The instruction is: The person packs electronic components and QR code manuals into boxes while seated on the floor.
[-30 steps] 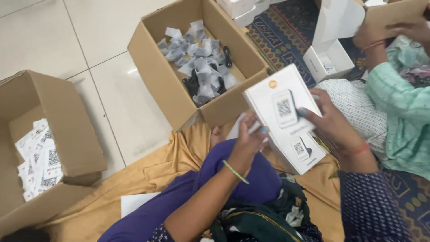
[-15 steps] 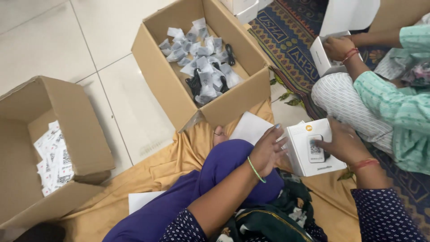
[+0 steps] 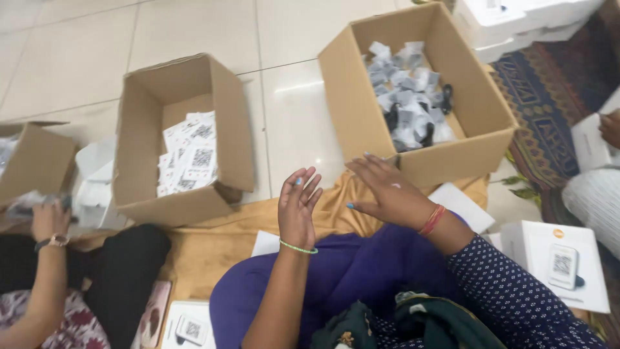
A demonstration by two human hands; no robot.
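My left hand (image 3: 298,205) is raised above my purple-clad knee with fingers spread and holds nothing. My right hand (image 3: 386,190) hovers just right of it, palm down, fingers apart, also empty. A white product box (image 3: 559,262) with a square code on its lid lies on the floor by my right elbow, apart from both hands. Straight ahead of my right hand stands a cardboard box (image 3: 361,97) holding several small wrapped packets and black cables. To the left, another cardboard box (image 3: 236,139) holds a stack of white printed cards.
A person's hand with a wristwatch (image 3: 50,223) works at the far left beside a third cardboard box (image 3: 45,161). Another person's hand (image 3: 610,128) holds a white box at the right edge. White boxes (image 3: 516,22) are stacked at top right. An orange cloth (image 3: 213,249) covers the floor.
My right hand let go of the white box, which now lies at my right side. Both hands came up empty over my knee, and my view swung left.
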